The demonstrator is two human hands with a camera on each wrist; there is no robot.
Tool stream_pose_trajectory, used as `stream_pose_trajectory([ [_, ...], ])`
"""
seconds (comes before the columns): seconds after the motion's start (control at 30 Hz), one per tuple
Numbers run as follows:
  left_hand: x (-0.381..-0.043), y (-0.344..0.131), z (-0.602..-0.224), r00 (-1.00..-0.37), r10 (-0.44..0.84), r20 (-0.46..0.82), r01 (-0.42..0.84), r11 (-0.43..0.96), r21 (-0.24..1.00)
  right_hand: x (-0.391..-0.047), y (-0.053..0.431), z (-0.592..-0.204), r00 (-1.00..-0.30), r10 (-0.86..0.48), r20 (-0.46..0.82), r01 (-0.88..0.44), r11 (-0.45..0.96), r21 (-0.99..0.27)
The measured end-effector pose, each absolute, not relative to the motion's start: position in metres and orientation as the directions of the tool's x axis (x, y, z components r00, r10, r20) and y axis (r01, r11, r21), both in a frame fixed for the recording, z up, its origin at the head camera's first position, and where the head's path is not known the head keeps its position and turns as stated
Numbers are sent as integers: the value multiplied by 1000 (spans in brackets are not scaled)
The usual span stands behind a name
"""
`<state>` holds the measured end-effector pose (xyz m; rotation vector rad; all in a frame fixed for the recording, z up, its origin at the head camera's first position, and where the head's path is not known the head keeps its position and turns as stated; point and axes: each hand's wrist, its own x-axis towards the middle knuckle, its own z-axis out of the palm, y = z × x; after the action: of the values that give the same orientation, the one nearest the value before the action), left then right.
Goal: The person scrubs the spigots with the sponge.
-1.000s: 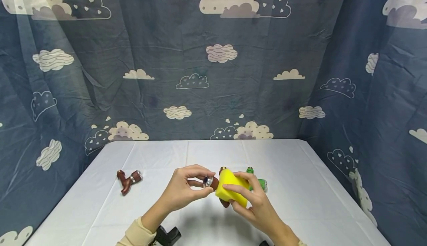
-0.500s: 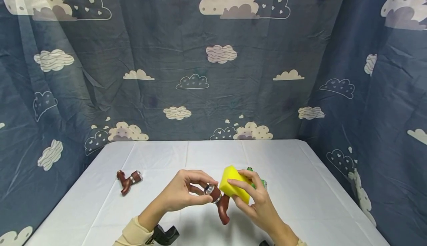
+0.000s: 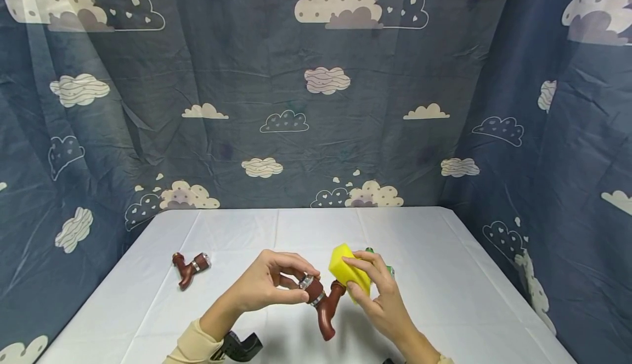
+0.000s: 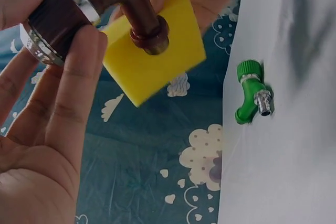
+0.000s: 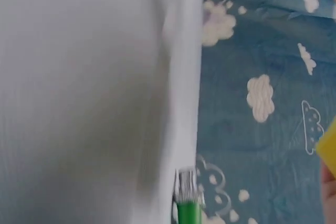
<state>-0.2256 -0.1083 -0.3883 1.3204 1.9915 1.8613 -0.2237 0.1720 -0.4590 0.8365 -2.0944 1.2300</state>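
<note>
My left hand (image 3: 269, 283) pinches the ringed knob end of a reddish-brown plastic tap (image 3: 326, 313) between thumb and fingers, above the table. The tap's curved spout points down toward me. A yellow sponge (image 3: 340, 265) is in my right hand (image 3: 382, 298), gripped between thumb and fingers. In the left wrist view, the sponge (image 4: 181, 59) lies against the side arm of the brown tap (image 4: 139, 9), behind its round end. Only a corner of the sponge (image 5: 329, 148) shows in the right wrist view.
A second brown tap (image 3: 191, 269) lies on the white-covered table (image 3: 237, 232) at left. Behind my right hand is a green tap (image 4: 251, 90) with a metal nozzle. A dark blue cloud-patterned curtain (image 3: 227, 67) surrounds the table. A black device (image 3: 242, 347) is at my left wrist.
The brown tap has come out from behind the sponge, lower and turned so its spout points down. The sponge has tilted and shifted slightly up and right. Both hands keep their hold.
</note>
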Motion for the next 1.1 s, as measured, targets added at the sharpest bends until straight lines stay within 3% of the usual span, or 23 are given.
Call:
stream_pose_trajectory([
  [0.07, -225, -108, -389, -611, 643, 461, 467, -177, 866, -222, 171, -457, -730, -219, 647, -682, 279, -676],
  [0.17, -225, -106, -391, -613, 640, 463, 409, -244, 879, -219, 171, -452, -875, -234, 424, -450, 70, -890],
  [0.3, -225, -101, -395, -625, 621, 473, 361, -308, 880, -217, 170, -445, -949, -298, 103, -34, -228, -973],
  [0.4, -225, -95, -401, -634, 595, 493, 348, -350, 870, -216, 171, -442, -927, -376, -13, 171, -391, -905],
  [0.57, -225, -86, -410, -640, 547, 540, 372, -394, 841, -217, 172, -441, -870, -491, -41, 344, -546, -764],
  [0.8, -224, -77, -416, -645, 444, 622, 554, -288, 781, -216, 175, -444, -792, -609, 43, 432, -609, -665],
  [1.1, -229, -79, -419, -688, 289, 666, 669, -104, 736, -216, 170, -447, -757, -654, 13, 455, -541, -708],
])
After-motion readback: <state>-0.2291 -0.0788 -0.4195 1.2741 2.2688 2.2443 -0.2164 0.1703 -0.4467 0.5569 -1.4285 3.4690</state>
